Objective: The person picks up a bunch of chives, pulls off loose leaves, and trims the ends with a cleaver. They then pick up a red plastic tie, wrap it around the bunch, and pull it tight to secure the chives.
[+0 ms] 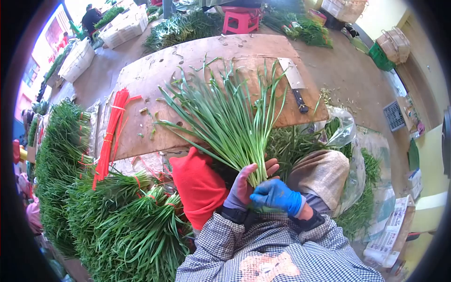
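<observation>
A loose bunch of long green leafy stalks (235, 117) fans out over the wooden board (155, 70), its pale ends toward my body. My left hand (243, 185), in a greyish-purple glove with bare fingertips, is wrapped round the pale stalk ends. My right hand (277, 196), in a blue glove, is closed at the lower ends of the same bunch, beside my left hand. What its fingers pinch is hidden. A cleaver (299, 96) with a black handle lies on the board to the right. Red ties (111, 134) lie in a bundle on the board's left side.
Tied green bunches (122, 221) are piled at the left and lower left. Loose greens in clear plastic (357, 174) lie at the right. A pink stool (241, 19) and more greens stand beyond the board. White crates (124, 28) and a person in dark clothes (91, 19) are at the upper left.
</observation>
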Action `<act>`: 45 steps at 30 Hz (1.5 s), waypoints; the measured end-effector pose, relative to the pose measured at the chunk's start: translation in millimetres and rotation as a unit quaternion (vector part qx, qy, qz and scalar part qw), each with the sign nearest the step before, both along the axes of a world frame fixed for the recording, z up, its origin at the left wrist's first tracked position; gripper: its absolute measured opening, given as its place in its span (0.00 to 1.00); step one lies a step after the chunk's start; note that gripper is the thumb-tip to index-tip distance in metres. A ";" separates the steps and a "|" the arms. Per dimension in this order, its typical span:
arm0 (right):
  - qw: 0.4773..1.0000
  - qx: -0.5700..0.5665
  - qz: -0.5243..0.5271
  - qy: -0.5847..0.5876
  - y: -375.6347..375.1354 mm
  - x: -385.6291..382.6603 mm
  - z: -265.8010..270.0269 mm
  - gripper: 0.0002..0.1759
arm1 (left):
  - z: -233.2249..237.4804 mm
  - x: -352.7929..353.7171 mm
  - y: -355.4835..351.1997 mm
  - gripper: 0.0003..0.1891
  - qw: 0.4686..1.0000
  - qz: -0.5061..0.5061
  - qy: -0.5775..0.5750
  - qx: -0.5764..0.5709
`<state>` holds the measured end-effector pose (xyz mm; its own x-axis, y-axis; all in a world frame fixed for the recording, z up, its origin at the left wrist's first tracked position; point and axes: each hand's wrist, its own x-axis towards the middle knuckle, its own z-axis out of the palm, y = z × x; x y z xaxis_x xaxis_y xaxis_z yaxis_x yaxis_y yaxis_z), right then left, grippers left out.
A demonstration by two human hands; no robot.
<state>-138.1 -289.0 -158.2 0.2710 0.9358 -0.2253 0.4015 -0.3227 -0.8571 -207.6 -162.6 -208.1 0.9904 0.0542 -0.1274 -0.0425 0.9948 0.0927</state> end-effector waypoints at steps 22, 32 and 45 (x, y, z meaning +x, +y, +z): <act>0.983 0.109 -0.065 -0.133 -5.0 20.4 2.4 0.09 | -8.9 0.1 -1.9 0.24 0.989 0.003 0.122 0.087; 0.964 0.142 -0.222 -0.041 -0.9 35.9 -11.0 0.39 | -11.4 3.2 -32.9 0.25 0.716 0.165 0.162 0.658; 0.908 0.221 -0.313 0.172 -13.0 34.8 -38.2 0.28 | 18.1 -1.6 -30.5 0.41 0.797 0.009 0.149 0.586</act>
